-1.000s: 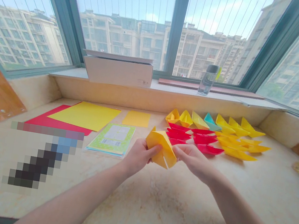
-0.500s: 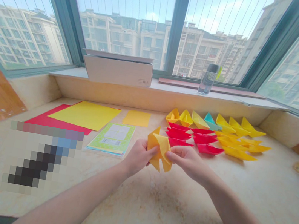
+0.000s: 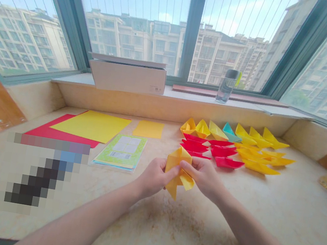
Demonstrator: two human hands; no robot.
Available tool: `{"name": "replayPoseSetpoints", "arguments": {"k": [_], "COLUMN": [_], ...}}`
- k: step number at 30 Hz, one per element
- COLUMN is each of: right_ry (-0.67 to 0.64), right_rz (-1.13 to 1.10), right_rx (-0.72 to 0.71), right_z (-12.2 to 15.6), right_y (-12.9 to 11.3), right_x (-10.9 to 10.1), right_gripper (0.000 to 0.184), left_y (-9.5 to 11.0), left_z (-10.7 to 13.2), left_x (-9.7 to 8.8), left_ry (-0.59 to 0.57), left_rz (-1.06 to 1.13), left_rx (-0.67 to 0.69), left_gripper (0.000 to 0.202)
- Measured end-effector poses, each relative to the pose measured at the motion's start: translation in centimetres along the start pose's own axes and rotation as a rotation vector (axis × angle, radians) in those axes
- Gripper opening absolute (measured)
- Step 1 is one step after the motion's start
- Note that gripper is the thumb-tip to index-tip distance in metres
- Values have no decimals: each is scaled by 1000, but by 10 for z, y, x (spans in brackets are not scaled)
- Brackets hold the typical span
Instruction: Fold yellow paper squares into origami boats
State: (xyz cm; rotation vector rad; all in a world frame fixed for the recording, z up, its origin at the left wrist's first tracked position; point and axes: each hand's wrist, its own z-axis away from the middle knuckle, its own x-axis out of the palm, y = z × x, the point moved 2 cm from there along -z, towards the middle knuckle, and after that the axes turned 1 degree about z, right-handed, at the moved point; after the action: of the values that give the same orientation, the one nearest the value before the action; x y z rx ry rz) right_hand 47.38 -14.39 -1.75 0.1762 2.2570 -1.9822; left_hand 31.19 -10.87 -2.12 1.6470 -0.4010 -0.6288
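Observation:
Between my two hands, above the counter's middle, is a partly folded piece of orange-yellow paper (image 3: 178,158) with pointed flaps hanging down. My left hand (image 3: 156,176) grips its left side, thumb across the front. My right hand (image 3: 203,174) pinches it from the right, thumb near the centre; the fingers behind the paper are hidden. Just beyond my right hand lie several red paper boats (image 3: 223,152). Yellow paper boats (image 3: 261,167) sit to their right. In the back row are more yellow boats and a teal paper boat (image 3: 230,133).
Left of my hands lie a packet of paper (image 3: 121,151), a small orange sheet (image 3: 148,129), a yellow sheet (image 3: 90,125) and a red sheet (image 3: 61,130). A blurred-out patch (image 3: 45,173) covers something nearer. A white box (image 3: 129,77) and water bottle (image 3: 227,87) stand on the sill.
The folded paper has turned and shifted slightly right and down. My thumbs have come closer together over its front, and its upper left point no longer sticks up.

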Motion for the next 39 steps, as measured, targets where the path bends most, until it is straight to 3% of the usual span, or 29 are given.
{"name": "replayPoseSetpoints", "arguments": {"k": [9,17,23,25,31,36,39], "right_ry": [-3,-83,-333,-347,-205,17,130], "right_rz": [43,107,-24,-61,-40,230,274], "right_rx": [-26,19,12,-16,-115,-308,-356], "right_z": [1,3,6,6,10,14,12], "right_y": [-5,1,-8,-12,-10,-10,-10], "right_x": [-1,4,6,4,3,8,5], "right_gripper": [40,37,36,39,67,54,49], "left_y": [2,11,10,10,9,7,4], "left_z": [4,0,-1,-3,-7,-6,-7], "left_x": [1,-7,-11,-15,-27,-25,-23], "left_ry": [-13,136,292,367,561,576,564], "left_rz": [32,-56,-96,-88,-29,41,75], "left_rx": [20,80,119,126,172,227,231], "left_gripper": [50,31,30,31,30,28,29]}}
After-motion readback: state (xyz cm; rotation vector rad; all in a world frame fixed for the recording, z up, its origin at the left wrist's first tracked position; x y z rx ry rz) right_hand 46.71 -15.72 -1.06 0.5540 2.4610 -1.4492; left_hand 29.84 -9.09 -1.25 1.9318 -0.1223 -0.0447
